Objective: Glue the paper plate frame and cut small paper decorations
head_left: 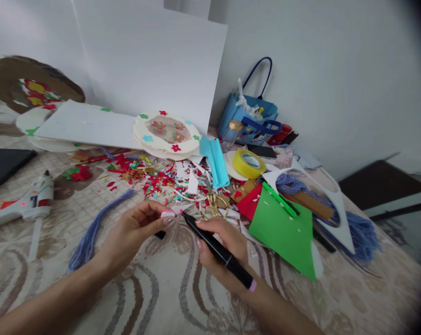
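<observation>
Between thumb and fingers, my left hand [137, 228] pinches a small white paper piece [167, 214] with pink on it. My right hand [222, 242] is closed round a black marker [219, 249] with a pink end cap. The marker's pink tip points left, close beside the paper; whether they touch I cannot tell. A small black cap [160, 234] lies on the cloth under my left fingers. Gold-handled scissors [215, 202] lie among the scraps just beyond my right hand.
Colourful paper scraps [161, 177] cover the middle. A glue gun [36, 204] and blue yarn [98, 228] are at left. Green paper [283, 232], yellow tape [248, 164] and a white cut-out frame [339, 228] lie at right. Behind stand decorated discs [145, 121] and a blue bag [231, 109].
</observation>
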{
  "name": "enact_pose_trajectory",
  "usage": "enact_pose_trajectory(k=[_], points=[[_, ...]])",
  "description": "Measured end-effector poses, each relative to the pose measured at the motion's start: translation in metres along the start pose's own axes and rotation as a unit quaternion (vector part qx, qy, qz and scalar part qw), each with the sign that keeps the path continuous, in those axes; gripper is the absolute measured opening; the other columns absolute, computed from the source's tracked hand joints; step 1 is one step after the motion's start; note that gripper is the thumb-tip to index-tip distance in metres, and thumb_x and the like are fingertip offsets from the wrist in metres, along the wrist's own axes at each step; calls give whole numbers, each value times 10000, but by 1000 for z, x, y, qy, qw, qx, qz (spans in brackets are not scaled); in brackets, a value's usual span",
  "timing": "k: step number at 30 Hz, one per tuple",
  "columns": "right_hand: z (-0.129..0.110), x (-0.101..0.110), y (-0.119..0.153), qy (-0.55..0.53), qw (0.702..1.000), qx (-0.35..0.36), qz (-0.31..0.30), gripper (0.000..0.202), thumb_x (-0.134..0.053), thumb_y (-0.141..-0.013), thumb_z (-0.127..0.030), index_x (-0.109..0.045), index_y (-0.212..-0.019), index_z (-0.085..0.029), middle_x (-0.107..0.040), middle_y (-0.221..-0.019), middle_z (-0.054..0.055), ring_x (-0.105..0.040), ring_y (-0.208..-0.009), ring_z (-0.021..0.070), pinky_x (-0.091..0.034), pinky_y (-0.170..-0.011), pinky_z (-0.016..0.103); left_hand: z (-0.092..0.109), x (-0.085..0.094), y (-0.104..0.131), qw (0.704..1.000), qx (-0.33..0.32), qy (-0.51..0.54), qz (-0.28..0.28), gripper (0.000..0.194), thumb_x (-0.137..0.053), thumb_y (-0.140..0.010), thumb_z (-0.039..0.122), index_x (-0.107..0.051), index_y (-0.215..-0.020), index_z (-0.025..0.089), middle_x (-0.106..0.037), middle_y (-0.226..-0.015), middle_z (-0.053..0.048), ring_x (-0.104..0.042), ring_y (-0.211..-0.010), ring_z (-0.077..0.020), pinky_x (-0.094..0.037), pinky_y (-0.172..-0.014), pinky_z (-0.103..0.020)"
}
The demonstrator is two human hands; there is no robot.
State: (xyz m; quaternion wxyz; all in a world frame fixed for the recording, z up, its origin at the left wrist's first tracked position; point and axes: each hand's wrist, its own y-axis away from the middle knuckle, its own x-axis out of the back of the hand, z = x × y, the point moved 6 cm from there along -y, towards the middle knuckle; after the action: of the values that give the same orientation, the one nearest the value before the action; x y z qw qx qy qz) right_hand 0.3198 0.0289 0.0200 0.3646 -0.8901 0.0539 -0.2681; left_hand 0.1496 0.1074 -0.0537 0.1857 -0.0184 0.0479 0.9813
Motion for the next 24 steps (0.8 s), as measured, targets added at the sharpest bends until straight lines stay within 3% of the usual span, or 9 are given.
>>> enact_pose_trajectory(k=[7,12,24], points=[[2,2,1,-10,1000,-5,4,254,-573,-766,-120,-585,-1015,-171,-658,-880,51,-625,-789,143,-509,-717,241,6,-5,0,999,-10,-36,-23,144,-630,-809,343,-625,-860,208,-618,-811,10,-543,-732,-115,-432,-655,-207],[3,1,0,-13,1000,-8,-4,249,-568,-770,-118,-582,-1013,-167,-657,-893,55,-623,-801,146,-507,-729,250,5,-6,0,998,-8,-60,-35,175,-581,-845,362,-614,-966,241,-613,-875,17,-534,-796,-113,-424,-699,-199],[1,-6,1,-35,999,16,-37,282,-578,-768,-111,-587,-1044,-166,-646,-897,52,-609,-842,145,-509,-777,258,11,-6,1,995,-38,-80,-38,145,-590,-834,320,-580,-895,188,-603,-815,-5,-549,-735,-130,-461,-641,-232]])
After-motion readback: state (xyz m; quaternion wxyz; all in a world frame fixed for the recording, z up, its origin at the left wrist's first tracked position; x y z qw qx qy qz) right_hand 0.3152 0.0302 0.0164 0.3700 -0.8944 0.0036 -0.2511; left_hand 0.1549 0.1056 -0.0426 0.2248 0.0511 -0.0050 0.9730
